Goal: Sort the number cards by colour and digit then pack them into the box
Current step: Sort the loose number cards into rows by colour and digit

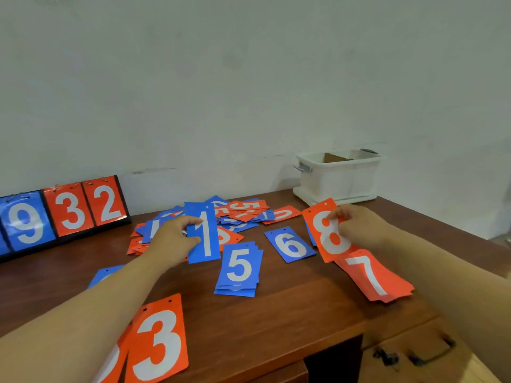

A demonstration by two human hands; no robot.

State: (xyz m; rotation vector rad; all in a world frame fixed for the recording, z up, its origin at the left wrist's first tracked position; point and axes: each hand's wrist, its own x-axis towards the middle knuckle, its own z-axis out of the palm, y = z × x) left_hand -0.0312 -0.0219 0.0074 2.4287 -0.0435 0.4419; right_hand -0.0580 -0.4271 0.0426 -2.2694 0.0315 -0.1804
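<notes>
My left hand (172, 240) pinches a blue 1 card (204, 233) lifted over the mixed pile of red and blue cards (243, 214). My right hand (359, 226) pinches a red 8 card (327, 230) by its right edge, above a red 7 stack (373, 277). Sorted piles lie on the wooden table (290, 313): a blue 5 stack (239, 268), a blue 6 card (289, 244) and a red 3 card (157, 344) near the front edge. The white box (338, 178) stands at the back right with a brown piece inside.
A flip scoreboard (63, 214) showing 9, 3, 2 stands at the back left against the wall. Under my left forearm a blue card (103, 275) shows partly. A drawer with a dark handle (431, 355) sits below the table's front right edge.
</notes>
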